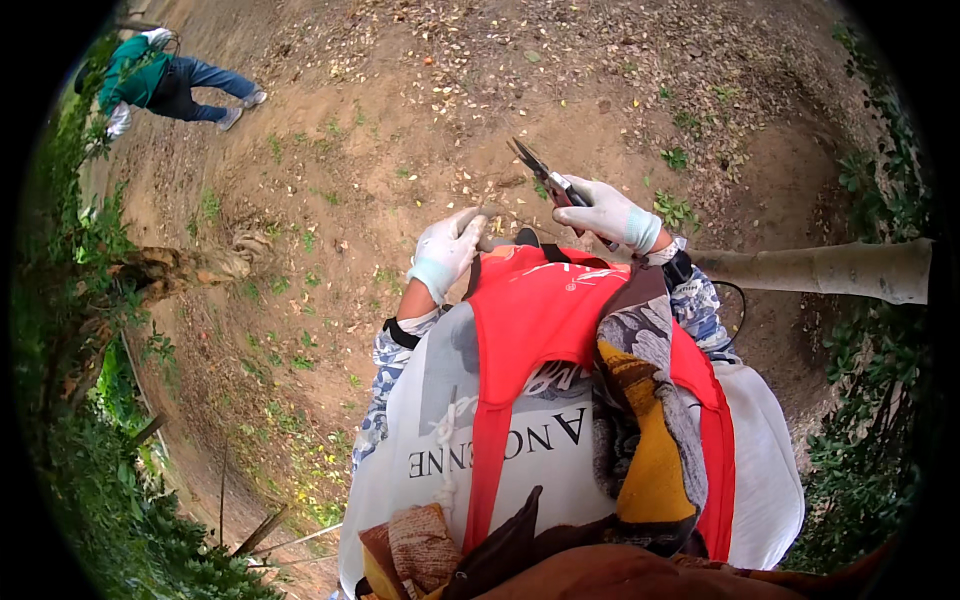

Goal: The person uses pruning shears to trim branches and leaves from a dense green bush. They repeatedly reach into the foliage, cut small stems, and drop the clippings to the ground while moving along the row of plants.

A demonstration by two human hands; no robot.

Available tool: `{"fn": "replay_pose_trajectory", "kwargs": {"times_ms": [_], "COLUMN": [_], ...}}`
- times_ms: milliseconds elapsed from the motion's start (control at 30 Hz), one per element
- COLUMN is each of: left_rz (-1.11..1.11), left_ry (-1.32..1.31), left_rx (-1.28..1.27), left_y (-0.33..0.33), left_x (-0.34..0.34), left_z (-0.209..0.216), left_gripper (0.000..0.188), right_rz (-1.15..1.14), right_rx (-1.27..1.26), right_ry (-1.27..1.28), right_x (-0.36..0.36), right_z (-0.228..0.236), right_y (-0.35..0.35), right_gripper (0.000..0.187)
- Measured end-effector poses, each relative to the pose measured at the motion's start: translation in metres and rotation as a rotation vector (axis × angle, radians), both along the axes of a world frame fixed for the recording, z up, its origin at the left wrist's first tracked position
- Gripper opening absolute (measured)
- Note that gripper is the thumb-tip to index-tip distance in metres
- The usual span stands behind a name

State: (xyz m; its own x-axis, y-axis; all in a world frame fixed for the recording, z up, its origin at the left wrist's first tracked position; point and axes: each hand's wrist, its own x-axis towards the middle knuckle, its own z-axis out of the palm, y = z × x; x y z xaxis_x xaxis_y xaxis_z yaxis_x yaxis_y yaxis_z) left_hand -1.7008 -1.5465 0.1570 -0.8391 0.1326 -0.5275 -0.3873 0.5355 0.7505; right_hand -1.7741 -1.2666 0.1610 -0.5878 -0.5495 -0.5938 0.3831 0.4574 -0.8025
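Out in front of my chest, my right hand (606,214), in a white knit glove, is wrapped round a pair of pruning shears (545,172). The long dark blades point away and to the left, slightly apart, and the handle shows red and black. My left hand (446,250), gloved the same way, is closed with thumb and fingers brought together. Its fingertips look brown and dirty; whether something small lies in them I cannot make out. The two hands are apart, above the top of the red apron (520,320) on my body.
A pale trunk (820,272) stands close on my right, a gnarled trunk (190,268) on the left. Another person (165,80) in a green top and jeans is at the far left, by leafy branches. Dry leaves and small weeds (675,158) dot the brown soil (330,200).
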Motion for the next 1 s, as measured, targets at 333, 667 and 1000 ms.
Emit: {"fn": "replay_pose_trajectory", "kwargs": {"times_ms": [333, 667, 1000], "left_rz": [-0.058, -0.203, -0.533], "left_ry": [-0.1, -0.143, -0.148], "left_rx": [0.308, 0.524, 0.633], "left_y": [-0.033, -0.023, 0.052], "left_x": [-0.18, -0.479, -0.658], "left_z": [-0.014, -0.023, -0.037], "left_gripper": [0.032, 0.029, 0.032], "right_rz": [-0.233, -0.429, -0.691], "right_rx": [0.015, 0.229, 0.039], "right_ry": [-0.024, 0.059, 0.13], "right_x": [-0.132, -0.347, -0.422], "right_z": [0.003, 0.04, 0.05], "right_y": [-0.02, -0.022, 0.025], "right_gripper": [0.042, 0.026, 0.033]}}
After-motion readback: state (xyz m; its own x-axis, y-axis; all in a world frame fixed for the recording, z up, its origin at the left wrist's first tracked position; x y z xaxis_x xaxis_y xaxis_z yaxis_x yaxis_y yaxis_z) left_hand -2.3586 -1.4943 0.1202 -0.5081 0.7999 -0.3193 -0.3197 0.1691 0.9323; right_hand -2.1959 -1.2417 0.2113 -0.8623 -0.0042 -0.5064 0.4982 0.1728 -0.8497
